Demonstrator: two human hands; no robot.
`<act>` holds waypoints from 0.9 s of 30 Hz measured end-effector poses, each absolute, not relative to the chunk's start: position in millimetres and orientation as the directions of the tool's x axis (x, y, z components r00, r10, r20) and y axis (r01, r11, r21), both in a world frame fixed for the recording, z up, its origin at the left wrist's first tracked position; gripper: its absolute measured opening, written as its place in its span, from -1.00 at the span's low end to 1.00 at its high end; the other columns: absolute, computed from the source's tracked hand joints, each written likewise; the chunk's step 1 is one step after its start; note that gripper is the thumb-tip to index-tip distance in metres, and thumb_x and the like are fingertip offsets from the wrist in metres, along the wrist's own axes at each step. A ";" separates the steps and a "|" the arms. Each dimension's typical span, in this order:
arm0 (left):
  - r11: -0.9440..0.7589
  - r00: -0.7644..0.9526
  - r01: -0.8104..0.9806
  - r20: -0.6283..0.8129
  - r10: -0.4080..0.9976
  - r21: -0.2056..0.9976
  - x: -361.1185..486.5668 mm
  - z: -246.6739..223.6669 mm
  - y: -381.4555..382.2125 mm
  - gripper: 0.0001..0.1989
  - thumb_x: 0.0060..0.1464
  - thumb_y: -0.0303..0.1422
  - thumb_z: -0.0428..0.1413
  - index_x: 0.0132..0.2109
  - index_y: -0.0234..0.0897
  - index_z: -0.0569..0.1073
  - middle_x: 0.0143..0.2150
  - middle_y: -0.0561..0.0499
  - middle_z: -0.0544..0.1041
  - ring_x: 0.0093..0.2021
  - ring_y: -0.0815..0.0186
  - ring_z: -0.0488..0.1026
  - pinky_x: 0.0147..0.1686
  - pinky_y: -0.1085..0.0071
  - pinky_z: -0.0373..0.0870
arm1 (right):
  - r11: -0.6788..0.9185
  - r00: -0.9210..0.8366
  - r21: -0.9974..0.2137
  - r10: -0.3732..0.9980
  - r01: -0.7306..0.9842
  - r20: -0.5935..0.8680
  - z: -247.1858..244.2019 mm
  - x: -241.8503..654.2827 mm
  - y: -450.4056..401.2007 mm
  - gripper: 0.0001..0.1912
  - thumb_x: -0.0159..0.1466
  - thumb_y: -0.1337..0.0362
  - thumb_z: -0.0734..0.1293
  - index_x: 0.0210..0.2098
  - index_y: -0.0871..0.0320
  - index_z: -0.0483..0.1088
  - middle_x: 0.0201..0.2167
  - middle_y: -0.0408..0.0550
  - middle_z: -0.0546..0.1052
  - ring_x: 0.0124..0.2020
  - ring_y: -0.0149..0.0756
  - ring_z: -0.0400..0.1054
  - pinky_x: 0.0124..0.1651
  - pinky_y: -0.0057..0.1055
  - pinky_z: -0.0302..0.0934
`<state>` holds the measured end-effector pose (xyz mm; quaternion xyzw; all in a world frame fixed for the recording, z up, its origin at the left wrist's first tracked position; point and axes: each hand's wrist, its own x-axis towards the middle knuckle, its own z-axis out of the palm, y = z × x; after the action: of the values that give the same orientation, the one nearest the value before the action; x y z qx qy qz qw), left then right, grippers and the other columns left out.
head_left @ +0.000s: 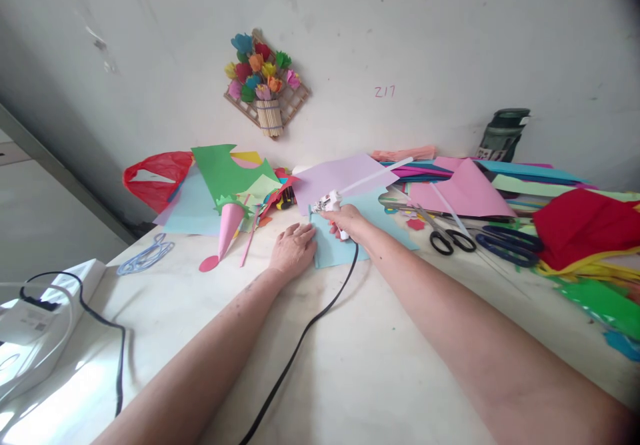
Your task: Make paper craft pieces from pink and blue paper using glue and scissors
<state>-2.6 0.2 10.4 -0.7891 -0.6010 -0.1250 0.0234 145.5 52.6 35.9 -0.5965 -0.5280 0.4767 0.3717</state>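
A white glue gun (332,199) with a clear glue stick rising from its back is in my right hand (344,219), fingers wrapped round the handle. Its nozzle points left, over the rolled or folded left edge of a light blue paper sheet (333,248). My left hand (294,248) lies on the table with its fingers stretched out, the fingertips at that left edge. A black cord runs from the gun toward the front. To the left of my hand stands a pink paper cone (231,226) with a green fringe, beside a red paper disc (209,263).
Black-handled scissors (453,241), blue-handled scissors (510,245) and piles of coloured paper (463,195) lie at right. Green paper (220,171) and a blue cord bundle (145,256) are at left, near a power strip (75,298). A flower ornament (269,117) hangs on the wall.
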 end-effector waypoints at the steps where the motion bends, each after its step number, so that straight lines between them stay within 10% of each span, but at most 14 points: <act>1: -0.275 0.245 0.955 0.226 0.943 0.111 -2.5 10.4 0.2 -0.59 0.08 -0.22 -0.19 0.08 -0.05 0.27 0.15 0.21 0.22 0.16 0.24 0.04 0.10 0.26 0.00 | -0.167 -0.014 -0.945 0.984 0.282 -0.178 36.2 145.2 52.8 -0.71 -0.04 0.13 0.37 -0.62 0.22 0.27 -0.87 -0.11 0.30 -0.84 -0.42 0.16 -0.82 -0.53 0.04; 27: -0.287 0.251 0.952 0.258 0.933 0.110 -1.9 10.9 -1.6 -0.59 0.07 -0.24 -0.17 0.06 -0.11 0.29 0.13 0.18 0.25 0.12 0.23 0.09 0.07 0.23 0.07 | -0.123 -0.039 -0.936 0.989 0.330 -0.144 34.6 136.3 73.1 -0.65 0.00 0.05 0.32 -0.55 0.26 0.27 -0.76 -0.12 0.34 -0.80 -0.45 0.19 -0.75 -0.51 0.12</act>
<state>-1.9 -1.6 10.9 -0.7903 -0.5962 -0.1372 0.0342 136.3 73.1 34.6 -0.5928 -0.5562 0.4587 0.3590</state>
